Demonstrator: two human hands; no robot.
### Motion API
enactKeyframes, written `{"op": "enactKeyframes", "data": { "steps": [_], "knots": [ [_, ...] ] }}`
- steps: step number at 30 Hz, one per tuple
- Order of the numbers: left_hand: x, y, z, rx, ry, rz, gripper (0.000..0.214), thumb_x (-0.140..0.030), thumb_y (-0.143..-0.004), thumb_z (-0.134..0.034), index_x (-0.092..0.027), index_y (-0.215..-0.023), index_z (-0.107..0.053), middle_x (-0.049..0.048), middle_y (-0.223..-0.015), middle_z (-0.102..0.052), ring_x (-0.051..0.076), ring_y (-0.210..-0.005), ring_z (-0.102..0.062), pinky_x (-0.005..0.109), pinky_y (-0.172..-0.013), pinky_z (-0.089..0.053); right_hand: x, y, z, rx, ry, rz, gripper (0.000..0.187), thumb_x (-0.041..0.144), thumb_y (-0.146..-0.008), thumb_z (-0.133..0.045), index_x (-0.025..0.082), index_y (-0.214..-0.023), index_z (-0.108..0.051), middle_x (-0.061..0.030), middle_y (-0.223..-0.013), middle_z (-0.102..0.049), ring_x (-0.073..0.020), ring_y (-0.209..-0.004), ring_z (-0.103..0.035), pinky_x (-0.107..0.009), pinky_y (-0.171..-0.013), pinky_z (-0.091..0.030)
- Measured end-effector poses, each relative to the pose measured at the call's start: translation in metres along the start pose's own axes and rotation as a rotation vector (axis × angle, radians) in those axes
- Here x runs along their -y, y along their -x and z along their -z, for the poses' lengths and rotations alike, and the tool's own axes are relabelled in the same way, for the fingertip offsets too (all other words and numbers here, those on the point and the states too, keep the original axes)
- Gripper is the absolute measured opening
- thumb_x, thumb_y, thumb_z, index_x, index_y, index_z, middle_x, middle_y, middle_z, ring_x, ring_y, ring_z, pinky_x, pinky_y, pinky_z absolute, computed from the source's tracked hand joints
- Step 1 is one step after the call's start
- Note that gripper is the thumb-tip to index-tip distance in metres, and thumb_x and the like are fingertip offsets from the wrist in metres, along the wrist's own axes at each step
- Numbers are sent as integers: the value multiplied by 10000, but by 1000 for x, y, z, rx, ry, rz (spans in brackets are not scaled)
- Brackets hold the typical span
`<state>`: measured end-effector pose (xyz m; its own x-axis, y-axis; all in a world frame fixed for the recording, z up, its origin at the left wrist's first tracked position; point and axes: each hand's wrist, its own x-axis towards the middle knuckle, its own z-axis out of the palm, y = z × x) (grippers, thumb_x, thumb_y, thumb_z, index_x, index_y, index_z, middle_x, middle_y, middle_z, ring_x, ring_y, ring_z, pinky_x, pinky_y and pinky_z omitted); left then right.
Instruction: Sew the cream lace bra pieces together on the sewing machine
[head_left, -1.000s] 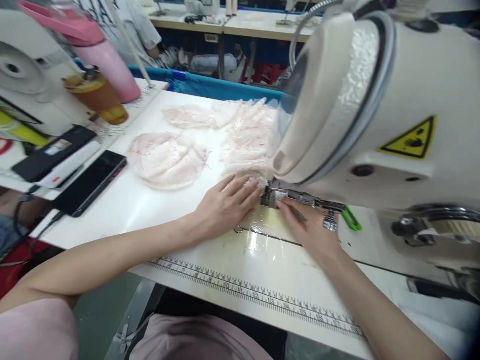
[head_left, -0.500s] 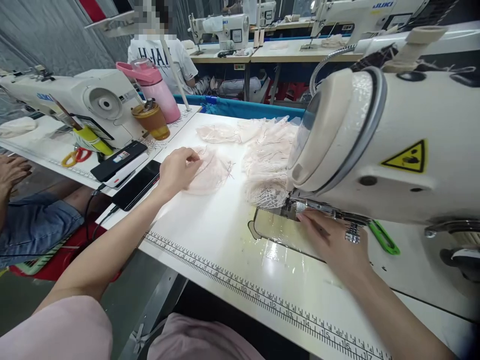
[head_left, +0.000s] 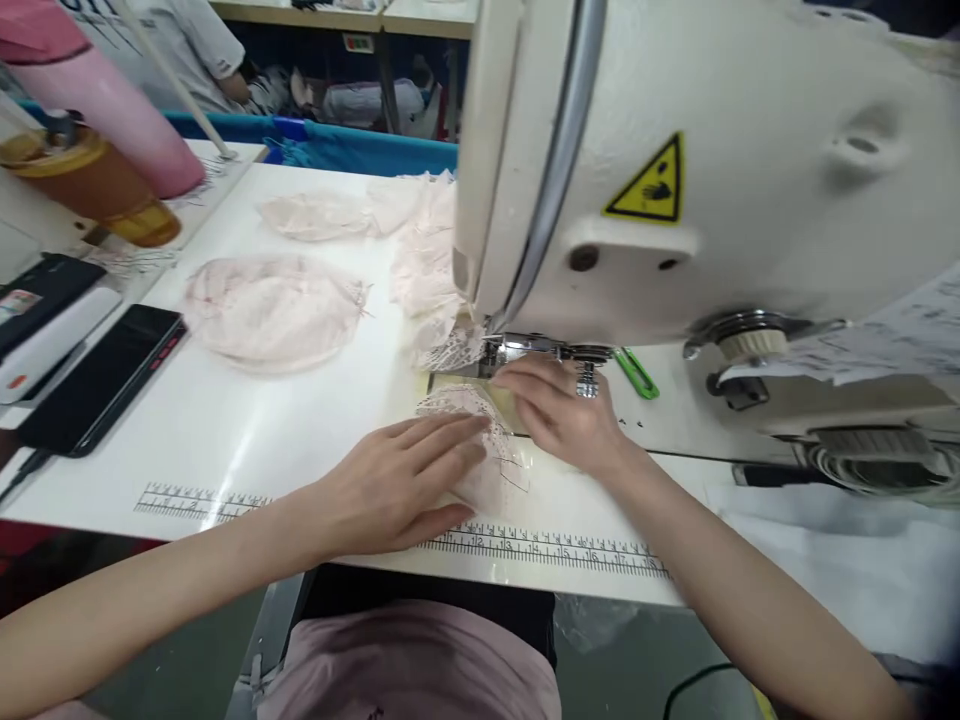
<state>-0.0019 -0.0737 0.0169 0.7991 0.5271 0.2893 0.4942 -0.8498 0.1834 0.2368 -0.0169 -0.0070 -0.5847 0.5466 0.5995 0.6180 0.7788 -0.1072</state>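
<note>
My left hand [head_left: 409, 485] lies palm down, fingers stretched out over a small pale pink lace piece [head_left: 484, 490] with loose dark threads, at the front of the machine bed. My right hand [head_left: 562, 410] is bent beside the presser foot [head_left: 491, 355] of the sewing machine [head_left: 645, 230]; its fingertips sit close to the metal parts, and whatever they pinch is hidden. Behind the presser foot, white lace [head_left: 450, 345] joins a gathered heap of pale fabric [head_left: 424, 250]. A round pale pink fabric piece [head_left: 277, 310] rests on the table to the left.
A black phone [head_left: 101, 380] with a cable lies at the left, near an amber cup [head_left: 90, 180] and a pink bottle [head_left: 112, 100]. Under the machine arm is a green cutter [head_left: 636, 373]. A printed ruler [head_left: 540, 550] runs along the front edge. Across the table sits another person [head_left: 172, 50].
My left hand has moved right and toward me, from the fabric on the left to a lace piece before the presser foot. My right hand stays by the needle. The view has shifted closer and rightward.
</note>
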Motion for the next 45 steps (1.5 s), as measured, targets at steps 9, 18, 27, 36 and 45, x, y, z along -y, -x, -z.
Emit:
{"op": "enactKeyframes", "data": {
  "steps": [9, 18, 27, 36, 45],
  "knots": [
    [17, -26, -5, 8, -61, 88, 297, -276, -1014, -390, -135, -1007, -652, 120, -1133, -675, 234, -1012, -671, 350, -770, -603, 3, 5, 2, 100, 101, 122, 289, 54, -893, -452, 204, -965, -688, 43, -1087, -724, -146, -1031, -623, -323, -659, -418],
    [32, -34, -23, 32, -182, 94, 412, -141, -952, -453, -76, -1351, -531, 158, -1395, -537, 317, -1313, -495, 485, -1060, -487, -1, 4, 4, 190, 116, -41, 270, 103, -913, -488, 242, -1003, -700, 15, -1099, -717, -171, -1021, -634, -337, -777, -453],
    [51, -42, -28, -35, -124, 92, 378, -232, -989, -439, -77, -1302, -581, 137, -1329, -600, 295, -1292, -522, 447, -1073, -487, -6, 7, -9, 297, 80, -232, 295, 292, -961, -473, 343, -1193, -647, 6, -1132, -705, -195, -1026, -636, -367, -905, -504],
    [53, -42, -29, -62, -104, 98, 366, -242, -989, -453, -116, -1307, -583, 114, -1306, -621, 280, -1274, -541, 448, -1070, -489, 0, 5, -9, 236, 63, -317, 285, 310, -935, -530, 327, -1185, -667, -19, -1113, -706, -217, -1023, -643, -409, -913, -548],
    [52, -43, -30, -72, -175, 82, 365, -246, -1004, -416, -79, -1269, -602, 125, -1322, -606, 282, -1253, -560, 442, -1048, -503, 1, 0, -5, 225, 68, -296, 293, 244, -952, -463, 289, -1134, -688, -12, -1074, -722, -185, -976, -648, -362, -927, -520]
  ]
}}
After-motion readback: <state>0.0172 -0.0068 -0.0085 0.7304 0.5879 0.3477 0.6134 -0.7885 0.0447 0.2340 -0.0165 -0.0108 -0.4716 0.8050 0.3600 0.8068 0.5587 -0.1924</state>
